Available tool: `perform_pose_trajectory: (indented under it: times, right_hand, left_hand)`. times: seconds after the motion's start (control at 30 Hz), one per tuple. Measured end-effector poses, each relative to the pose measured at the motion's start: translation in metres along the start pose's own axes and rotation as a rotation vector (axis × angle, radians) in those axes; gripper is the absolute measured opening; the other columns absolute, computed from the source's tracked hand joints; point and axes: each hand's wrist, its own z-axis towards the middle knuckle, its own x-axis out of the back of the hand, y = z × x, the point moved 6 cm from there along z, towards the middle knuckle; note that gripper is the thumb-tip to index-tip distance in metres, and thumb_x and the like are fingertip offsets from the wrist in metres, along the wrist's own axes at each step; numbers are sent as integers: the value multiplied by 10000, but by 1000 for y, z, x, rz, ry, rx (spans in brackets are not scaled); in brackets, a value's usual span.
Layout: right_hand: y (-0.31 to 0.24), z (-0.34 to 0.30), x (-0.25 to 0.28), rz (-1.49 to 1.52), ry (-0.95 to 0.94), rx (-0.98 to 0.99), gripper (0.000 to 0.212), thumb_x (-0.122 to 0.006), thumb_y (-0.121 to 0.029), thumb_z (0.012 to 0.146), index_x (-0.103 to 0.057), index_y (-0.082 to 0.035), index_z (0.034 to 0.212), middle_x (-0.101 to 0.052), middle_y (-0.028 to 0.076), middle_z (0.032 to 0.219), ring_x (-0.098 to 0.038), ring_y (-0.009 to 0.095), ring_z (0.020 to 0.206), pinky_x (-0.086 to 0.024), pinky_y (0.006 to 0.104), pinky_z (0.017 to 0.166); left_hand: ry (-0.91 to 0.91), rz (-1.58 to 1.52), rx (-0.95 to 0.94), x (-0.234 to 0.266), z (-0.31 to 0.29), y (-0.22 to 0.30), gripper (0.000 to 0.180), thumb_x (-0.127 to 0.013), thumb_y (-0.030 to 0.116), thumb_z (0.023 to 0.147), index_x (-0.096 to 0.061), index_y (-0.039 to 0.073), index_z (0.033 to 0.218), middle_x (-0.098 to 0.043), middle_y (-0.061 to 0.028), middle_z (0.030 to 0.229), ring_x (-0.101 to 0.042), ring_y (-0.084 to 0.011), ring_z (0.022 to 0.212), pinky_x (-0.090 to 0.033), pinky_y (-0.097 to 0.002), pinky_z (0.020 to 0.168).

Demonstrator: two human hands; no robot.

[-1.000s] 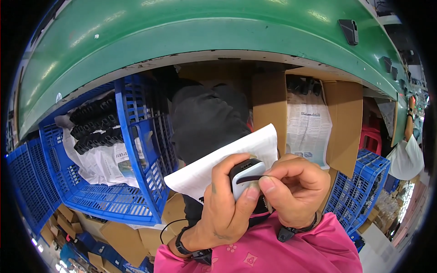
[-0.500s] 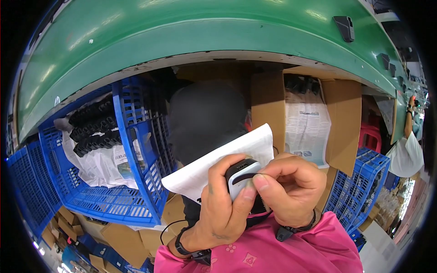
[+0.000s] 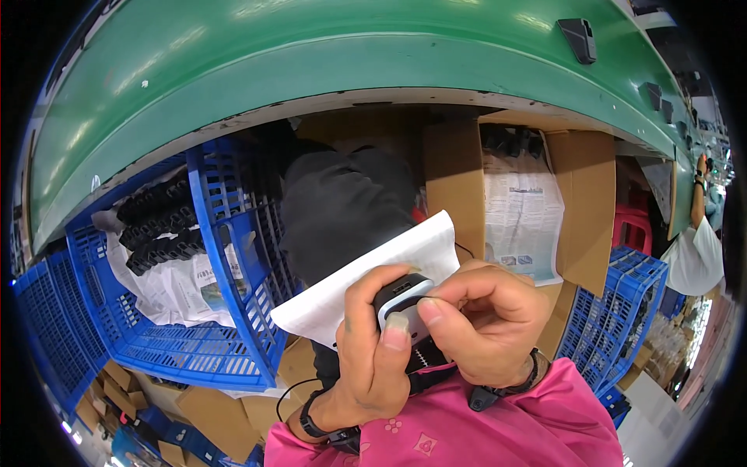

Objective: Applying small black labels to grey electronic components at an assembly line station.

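Note:
In my left hand [image 3: 364, 354] is a small black plastic device [image 3: 389, 294] with a pale blue-grey face, its slotted end pointing away from me. The left thumb presses on its face. My right hand [image 3: 498, 323] is closed in a pinch at the device's right side, thumb against forefinger. A thin, dark curved strip [image 3: 405, 306] runs across the pale face to those fingertips; part of it is hidden by them. Beneath both hands a white sheet [image 3: 366, 272] lies across my lap.
A green workbench [image 3: 350, 70] spans the far side, with a dark plastic part [image 3: 580, 40] on it. At left stands a blue crate [image 3: 179, 354] with rows of black parts [image 3: 163, 226] on paper. An open cardboard box [image 3: 454, 175] and another blue crate [image 3: 615, 311] stand at right.
Both hands and the device have shifted slightly left. The device has tilted, and the left thumb has moved left over its face. The strip looks more bent, with a wider dark area beneath it.

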Motion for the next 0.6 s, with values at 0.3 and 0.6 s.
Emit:
perform_pose_trajectory:
  times: [0.3, 0.6]
  right_hand:
    - [-1, 0, 0, 1, -1, 19, 90, -676, 44, 774, -612, 79, 828, -629, 116, 736, -567, 82, 564, -441, 197, 496]
    - [10, -8, 7, 272, 150, -153, 95, -640, 49, 813, -634, 106, 888, -654, 115, 771, -618, 95, 646, -478, 198, 566]
  left_hand:
    - [14, 64, 59, -1, 0, -2, 535, -306, 387, 949, -389, -59, 1233, -546, -174, 1060, -545, -198, 907, -433, -304, 799]
    - [55, -14, 97, 4, -3, -16, 542, -327, 425, 948, -378, -41, 1219, -555, -151, 991, -550, -179, 842, -445, -271, 726]
